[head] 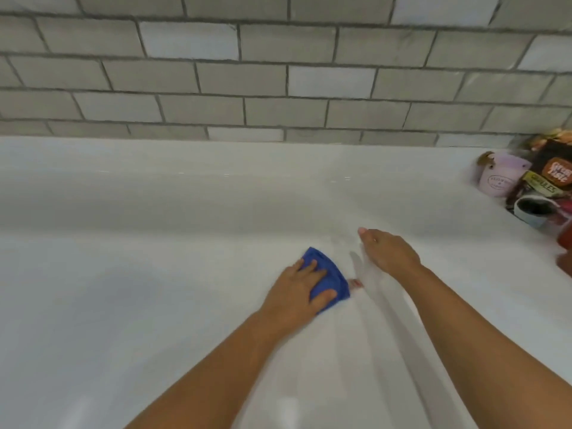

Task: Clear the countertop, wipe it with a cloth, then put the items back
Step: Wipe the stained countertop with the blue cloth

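While the left hand (297, 294) pressed flat fingers onto the blue cloth (333, 275) on the countertop (154, 212), the right hand (391, 253) sat beside it, fingers relaxed, holding nothing. Pink mug (498, 179) stood far right.

At the far right, a dark packet (548, 156) bears an orange badge (559, 174) reading "TASTE" and a strip (543, 187) ending "ULES"; the lilac cup (507, 168) has a round stamp (497, 182), too blurred to read
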### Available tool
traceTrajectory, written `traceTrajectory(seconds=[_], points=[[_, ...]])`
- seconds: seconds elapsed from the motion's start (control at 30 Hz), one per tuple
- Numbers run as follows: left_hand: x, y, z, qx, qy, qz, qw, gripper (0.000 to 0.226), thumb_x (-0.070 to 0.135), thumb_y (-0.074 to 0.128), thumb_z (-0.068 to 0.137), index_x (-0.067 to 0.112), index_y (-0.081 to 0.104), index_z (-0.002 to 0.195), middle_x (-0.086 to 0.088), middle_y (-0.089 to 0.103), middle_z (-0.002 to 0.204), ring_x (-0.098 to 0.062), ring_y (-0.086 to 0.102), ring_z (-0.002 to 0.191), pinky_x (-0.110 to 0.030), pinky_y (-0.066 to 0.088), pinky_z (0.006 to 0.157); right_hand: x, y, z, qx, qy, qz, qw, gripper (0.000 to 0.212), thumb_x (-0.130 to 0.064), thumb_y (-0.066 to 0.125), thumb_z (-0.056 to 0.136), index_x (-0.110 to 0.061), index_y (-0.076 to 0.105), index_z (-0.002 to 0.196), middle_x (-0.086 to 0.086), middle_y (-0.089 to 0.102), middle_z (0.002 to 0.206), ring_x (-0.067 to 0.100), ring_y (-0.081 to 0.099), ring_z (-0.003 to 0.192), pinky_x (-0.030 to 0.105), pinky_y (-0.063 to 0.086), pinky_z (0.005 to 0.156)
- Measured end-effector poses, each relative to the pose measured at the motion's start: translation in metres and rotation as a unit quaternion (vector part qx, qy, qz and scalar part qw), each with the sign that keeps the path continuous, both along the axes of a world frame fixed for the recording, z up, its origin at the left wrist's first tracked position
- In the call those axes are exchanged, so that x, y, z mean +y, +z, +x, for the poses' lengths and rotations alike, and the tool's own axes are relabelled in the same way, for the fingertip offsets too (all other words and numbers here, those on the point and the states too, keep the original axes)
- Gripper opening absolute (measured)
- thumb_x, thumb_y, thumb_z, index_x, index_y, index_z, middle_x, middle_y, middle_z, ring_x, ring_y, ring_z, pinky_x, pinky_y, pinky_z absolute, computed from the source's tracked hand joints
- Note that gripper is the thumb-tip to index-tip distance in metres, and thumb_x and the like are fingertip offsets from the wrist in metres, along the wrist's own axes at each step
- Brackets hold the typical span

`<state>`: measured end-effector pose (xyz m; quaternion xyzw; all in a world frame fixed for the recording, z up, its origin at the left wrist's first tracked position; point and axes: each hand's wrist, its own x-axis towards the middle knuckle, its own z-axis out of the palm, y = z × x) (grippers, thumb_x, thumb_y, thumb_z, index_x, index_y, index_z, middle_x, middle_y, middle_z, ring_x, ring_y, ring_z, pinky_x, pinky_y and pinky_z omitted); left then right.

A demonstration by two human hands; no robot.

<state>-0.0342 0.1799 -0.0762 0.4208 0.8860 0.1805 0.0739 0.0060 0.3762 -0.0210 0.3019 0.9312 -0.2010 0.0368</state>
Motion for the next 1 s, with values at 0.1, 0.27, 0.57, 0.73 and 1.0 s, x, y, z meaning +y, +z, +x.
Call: traceTrajectory(seconds=[0.1,0.27,0.57,0.73,1.0], points=[[-0.033,0.002,-0.046,-0.024,0.045,0.080,0.995,0.101,0.082,0.019,0.067,0.013,0.052,0.131,-0.007,0.047,0.141,-0.018,0.037,0.135,-0.018,0.017,0.109,0.034,-0.005,-0.021,-0.059,0.009,0.024,0.998,0.058,-0.051,0.014,0.097,-0.021,0.031,0.144,0.008,0.029,0.152,0.029,0.025,0.140,0.047,0.025,0.112],[-0.102,-0.006,-0.179,0.021,0.334,0.074,0.939,0.055,0.046,0.041,0.095,0.002,0.055,0.124,-0.024,0.056,0.127,-0.037,0.050,0.118,-0.040,0.038,0.098,0.071,-0.021,-0.056,-0.141,0.034,0.071,0.987,0.067,-0.057,0.011,0.096,-0.020,0.004,0.150,0.008,-0.004,0.158,0.028,-0.004,0.146,0.050,0.007,0.115],[-0.014,-0.001,-0.286,0.020,0.422,0.013,0.907,0.065,0.056,0.038,0.092,0.005,0.048,0.132,-0.018,0.045,0.139,-0.035,0.040,0.130,-0.040,0.030,0.109,0.084,-0.035,-0.084,-0.173,0.058,0.061,0.981,0.084,-0.066,0.008,0.090,-0.009,-0.007,0.149,0.015,-0.013,0.156,0.032,-0.009,0.145,0.045,0.004,0.117],[0.102,-0.001,-0.278,-0.005,0.243,0.038,0.969,0.082,0.076,0.019,0.072,0.024,0.062,0.118,-0.005,0.057,0.130,-0.024,0.049,0.122,-0.032,0.037,0.103,0.084,-0.038,-0.084,-0.177,0.067,0.070,0.979,0.086,-0.067,0.007,0.089,-0.008,-0.005,0.150,0.017,-0.011,0.156,0.034,-0.006,0.145,0.045,0.007,0.117],[0.120,0.004,-0.164,-0.075,-0.045,0.134,0.987,0.066,0.063,0.042,0.070,0.014,0.062,0.109,0.026,0.061,0.099,0.001,0.049,0.100,-0.005,0.034,0.086,0.155,-0.009,-0.062,-0.101,0.079,-0.004,0.992,0.068,-0.060,0.012,0.094,-0.023,0.009,0.151,-0.003,0.003,0.159,0.018,0.001,0.147,0.042,0.005,0.118]])
